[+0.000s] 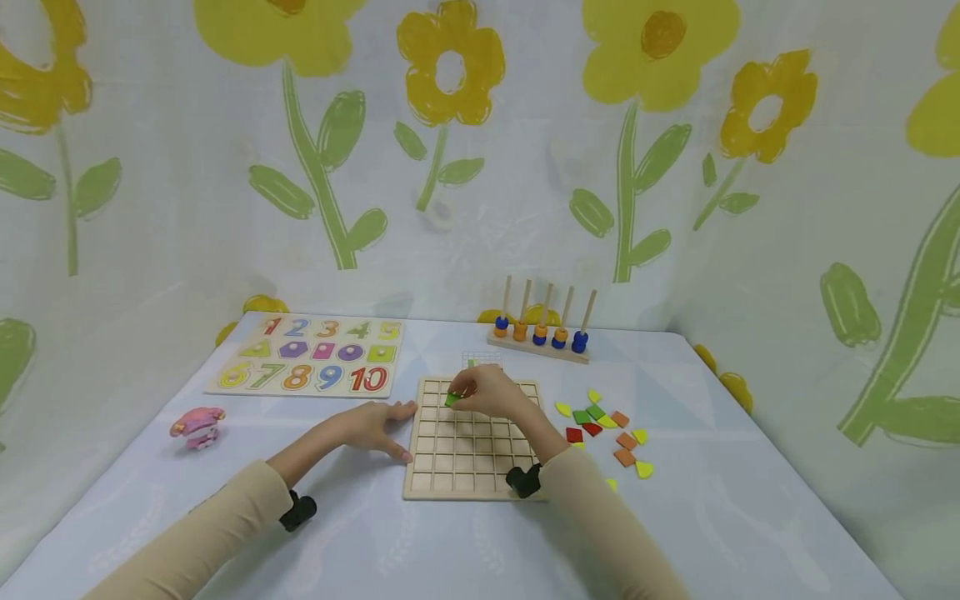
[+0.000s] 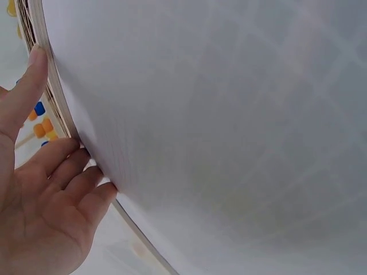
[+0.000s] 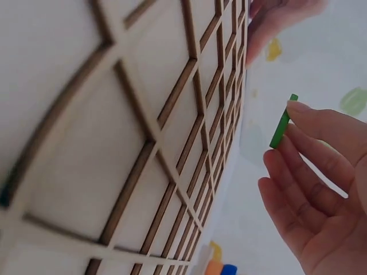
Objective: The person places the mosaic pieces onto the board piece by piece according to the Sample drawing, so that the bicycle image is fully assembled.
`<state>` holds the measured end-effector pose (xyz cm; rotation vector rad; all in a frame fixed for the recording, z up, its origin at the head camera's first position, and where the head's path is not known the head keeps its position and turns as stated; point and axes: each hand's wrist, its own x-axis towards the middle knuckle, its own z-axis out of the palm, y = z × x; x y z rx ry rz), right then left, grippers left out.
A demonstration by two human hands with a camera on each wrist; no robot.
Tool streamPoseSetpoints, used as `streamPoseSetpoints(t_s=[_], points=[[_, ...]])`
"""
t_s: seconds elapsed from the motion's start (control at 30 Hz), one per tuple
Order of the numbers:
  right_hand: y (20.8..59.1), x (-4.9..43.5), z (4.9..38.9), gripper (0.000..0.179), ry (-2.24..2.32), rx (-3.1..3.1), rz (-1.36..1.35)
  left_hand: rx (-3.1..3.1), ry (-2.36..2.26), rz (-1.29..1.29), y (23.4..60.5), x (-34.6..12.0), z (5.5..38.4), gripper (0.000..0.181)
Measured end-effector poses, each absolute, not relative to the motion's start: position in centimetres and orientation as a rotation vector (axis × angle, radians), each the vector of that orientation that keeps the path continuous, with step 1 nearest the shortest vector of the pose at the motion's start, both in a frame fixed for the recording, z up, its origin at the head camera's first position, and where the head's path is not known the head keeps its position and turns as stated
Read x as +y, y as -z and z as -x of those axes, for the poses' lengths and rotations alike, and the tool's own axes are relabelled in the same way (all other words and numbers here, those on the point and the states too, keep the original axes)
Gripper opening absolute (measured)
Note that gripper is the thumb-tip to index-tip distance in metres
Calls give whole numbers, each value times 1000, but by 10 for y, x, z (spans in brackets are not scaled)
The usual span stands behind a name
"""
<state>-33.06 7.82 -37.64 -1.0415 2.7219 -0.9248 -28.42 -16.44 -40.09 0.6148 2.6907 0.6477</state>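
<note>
A light wooden grid board [image 1: 465, 475] with square recesses lies on the table before me. Between thumb and fingers, my right hand [image 1: 491, 392] pinches a green tile [image 3: 284, 122] above the board's far left part. In the right wrist view the tile is held on edge, apart from the grid [image 3: 132, 132]. My left hand [image 1: 375, 429] rests at the board's left edge, thumb and fingers spread along it. The left wrist view shows the fingertips [image 2: 106, 189] touching the edge. A small printed grid card [image 1: 482, 359] lies just behind the board, partly hidden by the right hand.
Right of the board lie several loose tiles, among them orange [image 1: 625, 457], red [image 1: 574, 435] and yellow [image 1: 644, 470] ones. A peg stand with coloured beads [image 1: 540, 343] stands behind. A number puzzle board [image 1: 307, 354] and a pink toy figure [image 1: 198, 425] are at the left.
</note>
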Motion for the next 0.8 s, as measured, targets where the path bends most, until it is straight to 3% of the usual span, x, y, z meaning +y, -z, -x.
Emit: streamPoseSetpoints(t_s=[0.8], points=[[385, 53, 345, 11, 633, 2720, 939, 2703, -613, -626, 400, -165, 285, 94]])
